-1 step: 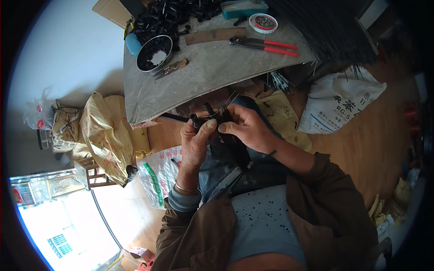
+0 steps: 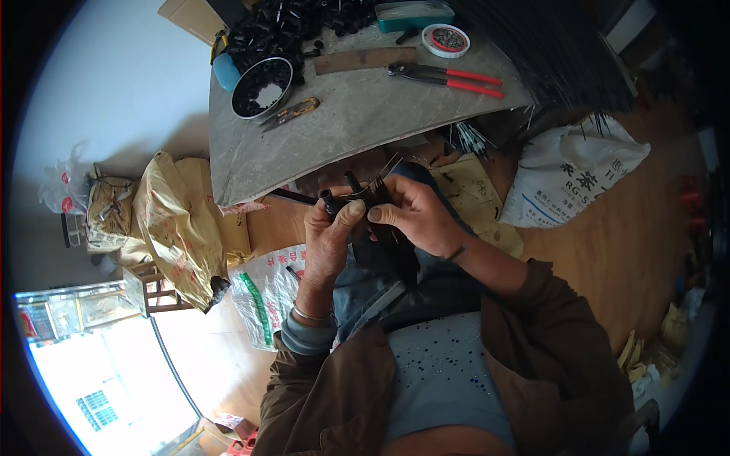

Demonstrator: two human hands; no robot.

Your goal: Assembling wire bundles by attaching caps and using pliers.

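Over my lap, close to the table's near edge, both hands meet. My left hand (image 2: pixel 327 235) is closed round a black tubular piece (image 2: pixel 328 199), its thumb pressed toward the other hand. A second short black tube end (image 2: pixel 352 181) pokes up between the hands. My right hand (image 2: pixel 418 216) grips a bundle of thin black strips (image 2: pixel 395 247); a few thin tips stick up past the fingers, and the strips hang down toward my lap. Exactly how the fingers touch the pieces is hidden.
The grey table (image 2: pixel 342 106) carries red-handled pliers (image 2: pixel 456 77), thread snips (image 2: pixel 293 112), a bowl (image 2: pixel 261 89) of small black parts, a pile of black tubes (image 2: pixel 277 30), a round white dish (image 2: pixel 445 40) and long black strips (image 2: pixel 555 53). Sacks (image 2: pixel 570 175) stand on the floor.
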